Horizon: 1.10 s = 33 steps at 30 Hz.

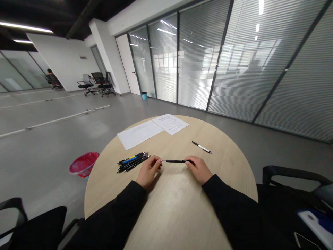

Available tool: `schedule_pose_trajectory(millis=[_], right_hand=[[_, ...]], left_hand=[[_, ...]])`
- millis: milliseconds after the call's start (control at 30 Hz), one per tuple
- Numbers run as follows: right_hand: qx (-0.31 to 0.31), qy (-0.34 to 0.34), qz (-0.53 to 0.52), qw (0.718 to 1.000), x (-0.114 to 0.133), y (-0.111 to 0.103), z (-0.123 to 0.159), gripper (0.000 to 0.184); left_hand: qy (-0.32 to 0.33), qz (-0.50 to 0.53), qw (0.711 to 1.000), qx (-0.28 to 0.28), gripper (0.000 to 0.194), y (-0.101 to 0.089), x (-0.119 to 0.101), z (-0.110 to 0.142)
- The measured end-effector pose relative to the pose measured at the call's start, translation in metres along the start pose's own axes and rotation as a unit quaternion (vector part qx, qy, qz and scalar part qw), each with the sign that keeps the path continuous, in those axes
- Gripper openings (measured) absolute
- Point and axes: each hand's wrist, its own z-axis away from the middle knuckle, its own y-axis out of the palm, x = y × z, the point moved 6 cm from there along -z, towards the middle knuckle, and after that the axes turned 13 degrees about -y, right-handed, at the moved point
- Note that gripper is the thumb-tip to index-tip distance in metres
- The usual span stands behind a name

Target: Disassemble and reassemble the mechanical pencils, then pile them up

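Head view: black pen (175, 161) seemingly pinched between left hand (148, 171) and right hand (199, 169).

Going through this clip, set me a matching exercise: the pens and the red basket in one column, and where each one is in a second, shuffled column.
Column one:
1. black pen
2. white-barrelled pen
3. bundle of pens
4. red wastebasket

Column two:
A. lying alone beyond the right hand
B. on the floor beside the round table
C. held between the left hand and the right hand
D. piled beside the left hand

Pairs: 1-C, 2-A, 3-D, 4-B.
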Motion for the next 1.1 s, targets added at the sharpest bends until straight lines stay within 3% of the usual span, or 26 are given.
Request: schedule_pose_trajectory(millis=[567,900,1100], right_hand=[[-0.02,0.03,-0.003,0.999,-0.011,-0.002,0.005,0.019],[-0.008,0.025,0.025,0.999,-0.006,-0.004,0.004,0.018],[-0.014,0.03,0.042,0.999,-0.011,-0.007,0.005,0.019]], left_hand=[[-0.076,0.207,0.975,-0.005,0.031,0.001,0.02,-0.005],[-0.141,0.357,0.922,0.049,0.019,0.009,0.022,-0.004],[-0.173,0.363,0.915,-0.025,0.013,0.0,0.031,-0.008]])
